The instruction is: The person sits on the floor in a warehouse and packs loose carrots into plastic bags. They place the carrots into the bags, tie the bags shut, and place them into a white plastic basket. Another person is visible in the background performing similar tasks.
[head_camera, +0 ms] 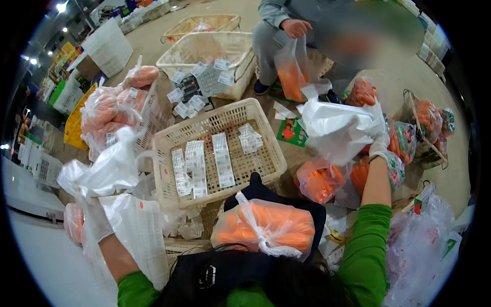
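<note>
My left hand (94,217), in a thin pale glove, holds a bunched white plastic bag (103,169) at the left. On the right, my right hand (379,147), gloved too, grips another crumpled white plastic bag (333,122); its fingers are partly hidden by the film. A knotted clear bag of carrots (284,226) lies on my lap, with neither hand on it. In front of it, a beige plastic crate (277,155) holds strips of printed labels (223,159). A bag of carrots (320,178) lies below the right-hand bag.
Another person (264,42) sits opposite, holding an upright bag of carrots (291,78). Filled bags (105,105) top a crate at the left. A label-covered device (191,86) leans by a deep crate (203,42). More carrot bags and loose plastic film (418,238) lie at the right.
</note>
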Demonstrator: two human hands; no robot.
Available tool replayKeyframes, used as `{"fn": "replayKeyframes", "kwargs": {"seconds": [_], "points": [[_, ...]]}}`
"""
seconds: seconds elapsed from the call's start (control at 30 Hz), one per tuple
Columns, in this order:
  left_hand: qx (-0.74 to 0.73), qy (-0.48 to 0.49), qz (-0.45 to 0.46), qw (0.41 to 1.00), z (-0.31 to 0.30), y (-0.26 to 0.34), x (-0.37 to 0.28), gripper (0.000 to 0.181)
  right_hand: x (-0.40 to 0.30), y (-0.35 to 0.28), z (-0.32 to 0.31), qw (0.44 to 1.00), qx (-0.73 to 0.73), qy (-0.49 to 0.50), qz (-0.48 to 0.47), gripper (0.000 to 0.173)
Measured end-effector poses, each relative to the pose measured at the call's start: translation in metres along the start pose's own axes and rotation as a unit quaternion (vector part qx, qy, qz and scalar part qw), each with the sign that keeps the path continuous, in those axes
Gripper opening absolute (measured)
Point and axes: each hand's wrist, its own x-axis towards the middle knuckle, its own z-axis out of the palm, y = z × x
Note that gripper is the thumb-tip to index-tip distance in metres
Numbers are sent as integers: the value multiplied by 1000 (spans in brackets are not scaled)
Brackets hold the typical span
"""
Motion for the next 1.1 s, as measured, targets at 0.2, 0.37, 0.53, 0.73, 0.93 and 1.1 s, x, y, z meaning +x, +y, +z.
{"fn": "replayKeyframes", "kwargs": {"seconds": [0.2, 0.37, 0.53, 0.73, 0.93, 1.1], "points": [[80, -88, 6, 993, 84, 15, 10, 35, 11, 12, -9, 964, -257, 11, -72, 21], [21, -154, 35, 987, 122, 25, -27, 34, 4, 37, -26, 981, -174, 87, -7, 17], [60, -162, 66, 983, 132, 4, -36, 33, -16, 6, -10, 992, -101, -49, -52, 14], [49, -202, -51, 977, 177, -34, -63, 32, -204, -116, 103, 971, -93, -213, -59, 13], [-137, -271, -131, 944, 244, -95, -145, 29, -396, -120, 175, 888, -100, -448, -12, 2], [-108, -335, -131, 927, 233, -76, -176, 38, -441, -106, 179, 863, -79, -497, 47, 5]]}}
